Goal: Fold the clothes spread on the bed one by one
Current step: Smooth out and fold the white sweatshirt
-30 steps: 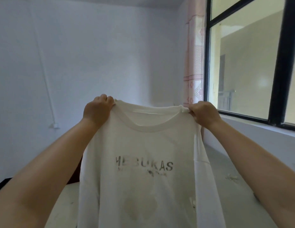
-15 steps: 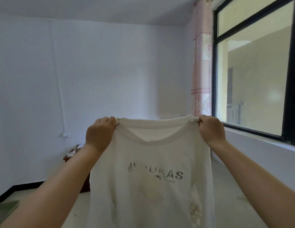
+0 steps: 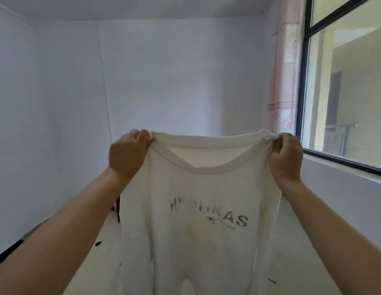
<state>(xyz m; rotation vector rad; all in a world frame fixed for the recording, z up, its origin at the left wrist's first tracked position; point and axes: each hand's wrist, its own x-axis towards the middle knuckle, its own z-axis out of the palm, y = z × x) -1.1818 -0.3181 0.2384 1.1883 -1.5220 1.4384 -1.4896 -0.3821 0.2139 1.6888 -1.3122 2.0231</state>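
Note:
A white T-shirt (image 3: pixel 198 209) with dark printed letters on its chest hangs in the air in front of me, held up by its shoulders. My left hand (image 3: pixel 129 154) grips the left shoulder beside the neckline. My right hand (image 3: pixel 287 156) pinches the right shoulder at the same height. The neckline sags between the two hands and the shirt's body drops out of the bottom of the view. The bed is not visible.
A pale wall (image 3: pixel 164 81) faces me. A black-framed window (image 3: pixel 344 81) with a pink patterned curtain (image 3: pixel 285 71) fills the right side. A dark wooden piece of furniture (image 3: pixel 117 207) shows behind the shirt's left edge, above the light floor (image 3: pixel 104 241).
The view has tilted upward, showing more wall and ceiling. Both hands keep their grip on the shirt's shoulders and have spread a little wider, pulling the neckline flatter.

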